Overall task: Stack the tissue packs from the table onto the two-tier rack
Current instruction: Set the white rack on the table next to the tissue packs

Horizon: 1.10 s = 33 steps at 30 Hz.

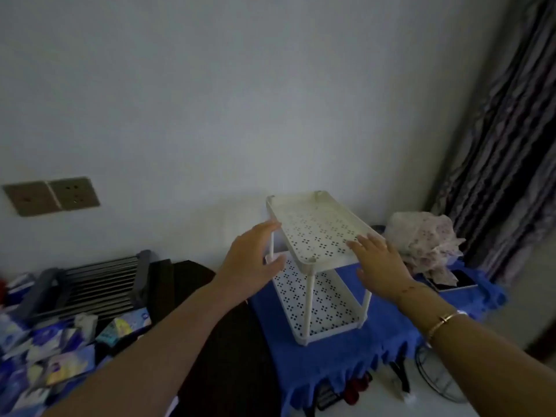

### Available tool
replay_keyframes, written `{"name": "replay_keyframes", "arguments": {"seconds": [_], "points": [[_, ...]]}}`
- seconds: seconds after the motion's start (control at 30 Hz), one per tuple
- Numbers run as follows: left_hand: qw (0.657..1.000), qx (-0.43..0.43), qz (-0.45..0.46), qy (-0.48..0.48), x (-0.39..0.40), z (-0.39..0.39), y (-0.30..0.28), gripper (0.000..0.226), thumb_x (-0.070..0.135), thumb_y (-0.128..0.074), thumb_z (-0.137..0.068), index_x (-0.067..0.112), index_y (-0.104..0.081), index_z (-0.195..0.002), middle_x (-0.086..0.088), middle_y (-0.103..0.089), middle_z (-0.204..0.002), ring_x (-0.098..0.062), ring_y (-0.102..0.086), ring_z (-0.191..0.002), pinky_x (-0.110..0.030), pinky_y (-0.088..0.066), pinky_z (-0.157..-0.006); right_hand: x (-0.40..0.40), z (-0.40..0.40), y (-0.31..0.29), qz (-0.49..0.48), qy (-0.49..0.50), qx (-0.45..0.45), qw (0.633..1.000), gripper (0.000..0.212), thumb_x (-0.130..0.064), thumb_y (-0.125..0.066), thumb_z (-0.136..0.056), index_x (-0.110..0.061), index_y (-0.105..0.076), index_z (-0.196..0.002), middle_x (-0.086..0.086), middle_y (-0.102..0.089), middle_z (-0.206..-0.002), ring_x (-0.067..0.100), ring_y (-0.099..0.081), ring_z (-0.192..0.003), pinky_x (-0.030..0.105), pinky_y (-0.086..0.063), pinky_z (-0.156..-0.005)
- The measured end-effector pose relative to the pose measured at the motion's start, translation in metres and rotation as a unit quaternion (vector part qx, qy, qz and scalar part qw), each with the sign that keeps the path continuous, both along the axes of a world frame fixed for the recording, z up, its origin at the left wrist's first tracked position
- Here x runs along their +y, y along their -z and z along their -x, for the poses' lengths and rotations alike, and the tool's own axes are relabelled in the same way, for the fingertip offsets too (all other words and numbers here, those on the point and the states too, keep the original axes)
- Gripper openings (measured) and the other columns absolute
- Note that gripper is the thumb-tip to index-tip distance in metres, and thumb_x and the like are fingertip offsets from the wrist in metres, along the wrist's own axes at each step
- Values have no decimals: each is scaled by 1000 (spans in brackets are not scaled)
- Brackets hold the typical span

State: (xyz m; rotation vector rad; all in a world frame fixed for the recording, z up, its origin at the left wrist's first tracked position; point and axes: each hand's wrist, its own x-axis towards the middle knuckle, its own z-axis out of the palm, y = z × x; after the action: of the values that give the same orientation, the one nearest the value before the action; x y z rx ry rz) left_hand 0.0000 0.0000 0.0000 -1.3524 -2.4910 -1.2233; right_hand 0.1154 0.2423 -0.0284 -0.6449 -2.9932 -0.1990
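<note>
A white two-tier rack point(319, 227) with perforated shelves stands on a blue-covered table point(346, 353) near the wall. Both shelves hold nothing. My left hand point(252, 263) reaches toward the rack's left side, fingers straight, its tips at the top tier's left rim. My right hand point(382, 263) is at the top tier's right front edge, fingers spread and touching or just over the rim. Several tissue packs point(60, 356) in blue and white wrappers lie in a heap at the lower left.
A grey slatted rack point(93, 284) stands behind the tissue packs. A crumpled patterned bag point(424, 242) and a phone point(457, 281) lie right of the white rack. A striped curtain point(505, 145) hangs at right. Wall sockets point(51, 195) sit at left. A dark gap separates the two surfaces.
</note>
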Motion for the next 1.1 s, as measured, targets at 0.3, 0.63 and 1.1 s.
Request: {"name": "replay_keyframes", "arguments": {"seconds": [0.3, 0.63, 1.1], "points": [[984, -176, 15, 25, 5, -15, 58, 61, 28, -63, -90, 30, -29, -141, 18, -40, -137, 0, -37, -126, -19, -30, -104, -22, 13, 16, -72, -102, 102, 987, 27, -2, -65, -70, -15, -59, -93, 4, -62, -87, 29, -63, -89, 48, -33, -105], [956, -264, -72, -109, -55, -21, 84, 34, 14, -53, -95, 22, -39, -125, -1, -62, -117, -6, -60, -93, -19, -48, -72, -130, -17, -7, 79, -229, 105, 964, 30, -48, -46, -92, -23, -56, -104, -6, -60, -93, 15, -54, -86, 29, -43, -75], [967, -205, -45, -142, -163, 21, 96, 34, 5, -50, -94, 11, -40, -126, -7, -59, -112, -22, -60, -96, -33, -50, -74, -236, -44, 82, 386, -18, 422, 820, 71, 7, -38, -92, -27, -12, -149, -16, -9, -156, 6, -40, -129, 35, -47, -99]]}}
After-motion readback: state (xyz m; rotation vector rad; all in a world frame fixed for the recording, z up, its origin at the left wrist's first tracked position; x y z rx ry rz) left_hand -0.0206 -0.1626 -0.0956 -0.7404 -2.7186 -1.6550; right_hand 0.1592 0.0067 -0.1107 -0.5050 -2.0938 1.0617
